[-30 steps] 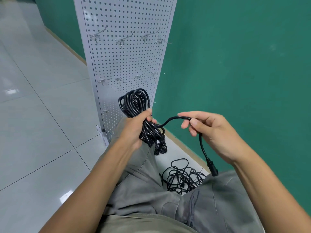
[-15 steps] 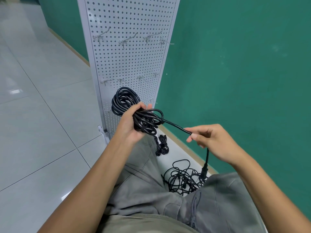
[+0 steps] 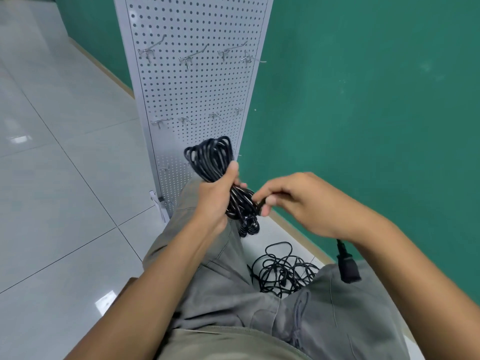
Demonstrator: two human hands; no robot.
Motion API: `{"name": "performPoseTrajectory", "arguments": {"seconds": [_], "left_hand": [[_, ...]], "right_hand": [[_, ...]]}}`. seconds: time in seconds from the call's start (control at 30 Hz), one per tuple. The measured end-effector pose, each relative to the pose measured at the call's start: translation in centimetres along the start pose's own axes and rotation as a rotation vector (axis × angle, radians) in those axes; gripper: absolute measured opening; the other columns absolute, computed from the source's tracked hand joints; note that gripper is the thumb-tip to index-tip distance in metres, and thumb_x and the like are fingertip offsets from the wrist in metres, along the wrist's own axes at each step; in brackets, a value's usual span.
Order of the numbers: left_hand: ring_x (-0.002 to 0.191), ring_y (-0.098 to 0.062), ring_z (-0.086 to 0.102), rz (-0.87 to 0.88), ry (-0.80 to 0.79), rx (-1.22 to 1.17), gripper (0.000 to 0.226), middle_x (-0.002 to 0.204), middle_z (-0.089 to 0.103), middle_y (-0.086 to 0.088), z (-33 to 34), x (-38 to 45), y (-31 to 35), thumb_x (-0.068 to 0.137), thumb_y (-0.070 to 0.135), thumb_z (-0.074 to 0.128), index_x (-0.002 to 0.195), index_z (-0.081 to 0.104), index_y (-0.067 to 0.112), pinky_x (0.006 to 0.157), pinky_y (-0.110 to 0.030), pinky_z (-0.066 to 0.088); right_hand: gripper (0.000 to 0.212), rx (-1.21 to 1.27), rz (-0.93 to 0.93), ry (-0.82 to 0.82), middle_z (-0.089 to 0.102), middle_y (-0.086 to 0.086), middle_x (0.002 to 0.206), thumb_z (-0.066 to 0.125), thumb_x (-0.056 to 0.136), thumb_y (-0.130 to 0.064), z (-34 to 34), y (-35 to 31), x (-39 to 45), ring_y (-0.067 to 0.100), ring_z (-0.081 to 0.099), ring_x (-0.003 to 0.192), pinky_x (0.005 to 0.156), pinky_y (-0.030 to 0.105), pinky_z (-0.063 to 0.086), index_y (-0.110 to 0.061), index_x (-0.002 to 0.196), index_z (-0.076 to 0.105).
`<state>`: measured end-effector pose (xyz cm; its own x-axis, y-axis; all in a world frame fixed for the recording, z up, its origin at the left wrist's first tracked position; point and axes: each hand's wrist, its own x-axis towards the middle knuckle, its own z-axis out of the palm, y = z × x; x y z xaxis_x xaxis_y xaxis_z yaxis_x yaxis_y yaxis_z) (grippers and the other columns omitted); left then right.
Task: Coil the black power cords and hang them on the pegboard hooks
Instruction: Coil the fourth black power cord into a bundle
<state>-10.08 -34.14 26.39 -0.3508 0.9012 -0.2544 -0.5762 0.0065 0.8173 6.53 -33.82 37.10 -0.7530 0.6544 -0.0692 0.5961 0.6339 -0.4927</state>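
My left hand (image 3: 215,196) grips a coiled black power cord (image 3: 211,158) around its middle, the loops standing up above my fist in front of the pegboard (image 3: 192,81). My right hand (image 3: 298,201) pinches the cord's free end right beside the coil. The cord's black plug (image 3: 348,267) dangles below my right wrist. A second black cord (image 3: 283,271) lies tangled on the floor between my knees. Bare metal hooks (image 3: 191,58) stick out of the pegboard in two rows.
The white pegboard stands on a foot (image 3: 157,203) against a green wall (image 3: 363,100). Pale glossy floor tiles (image 3: 59,178) spread to the left. My grey trousers (image 3: 259,307) fill the lower frame.
My right hand has moved up and left, bringing the free end in against the coil. The plug now hangs lower right, below my wrist. The coil stays in my left hand.
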Motion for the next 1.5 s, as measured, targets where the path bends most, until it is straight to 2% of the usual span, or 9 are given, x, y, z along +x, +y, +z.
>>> {"name": "performPoseTrajectory", "arguments": {"seconds": [0.13,0.27,0.37,0.47,0.7,0.93,1.13,1.3,1.5], "left_hand": [[0.078,-0.027,0.061,0.002,-0.164,0.046,0.034,0.086,0.06,-0.016,1.5,-1.6,-0.8,0.088,0.045,0.069,0.082,0.067,0.011,0.077,-0.04,0.055],[0.065,-0.021,0.064,-0.047,-0.244,0.054,0.038,0.069,0.059,-0.007,2.2,-2.2,-1.1,0.084,0.049,0.069,0.083,0.066,0.012,0.068,-0.036,0.057],[0.063,-0.019,0.062,-0.044,-0.26,0.078,0.028,0.066,0.054,-0.005,1.8,-1.7,-1.7,0.095,0.023,0.073,0.072,0.061,0.013,0.065,-0.034,0.055],[0.06,-0.018,0.064,-0.149,-0.166,0.116,0.031,0.063,0.057,-0.006,1.2,-1.3,-1.9,0.096,0.009,0.068,0.067,0.057,0.01,0.058,-0.03,0.057],[0.071,-0.024,0.065,-0.175,-0.228,0.245,0.037,0.071,0.057,-0.004,0.0,-0.2,-2.3,0.09,0.043,0.075,0.081,0.065,0.009,0.081,-0.043,0.056],[0.086,-0.023,0.07,-0.184,-0.55,0.328,0.083,0.076,0.067,0.002,0.8,-1.7,-2.0,0.051,0.086,0.07,0.087,0.063,0.011,0.078,-0.039,0.059],[0.084,-0.02,0.071,-0.277,-0.758,0.414,0.091,0.082,0.066,-0.003,2.2,-2.4,-1.0,0.041,0.077,0.089,0.095,0.065,0.008,0.073,-0.032,0.06],[0.084,-0.025,0.068,-0.315,-0.979,0.627,0.033,0.078,0.066,-0.003,5.9,-2.5,1.9,0.076,0.038,0.083,0.082,0.063,0.012,0.058,-0.026,0.057],[0.059,-0.013,0.063,-0.218,-1.152,0.744,0.017,0.064,0.059,-0.002,9.3,-3.0,4.9,0.093,0.01,0.072,0.087,0.057,0.006,0.053,-0.024,0.049]], "right_hand": [[0.014,0.216,0.067,0.229,0.071,-0.017,0.068,0.084,0.082,-0.017,-1.4,0.0,0.9,-0.005,0.061,0.063,0.065,0.01,0.042,-0.021,0.083,0.07],[0.027,0.223,0.136,0.352,0.069,-0.012,0.062,0.091,0.072,-0.028,-1.6,0.9,0.9,0.003,0.056,0.055,0.063,0.023,0.046,-0.014,0.075,0.068],[0.018,0.268,0.123,0.43,0.075,0.0,0.076,0.088,0.076,-0.028,-2.2,1.5,0.6,0.029,0.068,0.076,0.079,0.045,0.057,-0.019,0.077,0.072],[0.016,0.265,0.12,0.546,0.073,0.003,0.078,0.086,0.078,-0.024,-4.1,2.0,-0.1,0.03,0.063,0.074,0.075,0.04,0.053,-0.021,0.075,0.071],[0.018,0.069,0.102,0.593,0.069,0.008,0.076,0.085,0.08,-0.03,-7.0,2.1,-1.1,0.042,0.058,0.075,0.069,0.043,0.051,-0.025,0.076,0.068],[0.01,-0.036,0.005,0.458,0.067,-0.018,0.069,0.078,0.089,-0.023,-10.1,0.1,1.1,0.012,0.043,0.054,0.056,0.025,0.037,-0.024,0.082,0.071],[0.005,-0.18,-0.073,0.159,0.064,-0.021,0.064,0.077,0.09,-0.018,-12.7,-3.1,3.7,-0.007,0.053,0.056,0.059,0.008,0.036,-0.015,0.086,0.074],[0.005,-0.263,-0.111,0.025,0.068,-0.014,0.076,0.078,0.089,-0.019,-14.4,-4.8,6.9,-0.007,0.055,0.062,0.066,0.009,0.043,-0.014,0.09,0.075],[0.01,-0.211,-0.062,-0.04,0.07,-0.003,0.082,0.076,0.09,-0.015,-17.2,-3.3,8.5,-0.001,0.058,0.068,0.071,0.011,0.046,-0.007,0.095,0.074]]}}
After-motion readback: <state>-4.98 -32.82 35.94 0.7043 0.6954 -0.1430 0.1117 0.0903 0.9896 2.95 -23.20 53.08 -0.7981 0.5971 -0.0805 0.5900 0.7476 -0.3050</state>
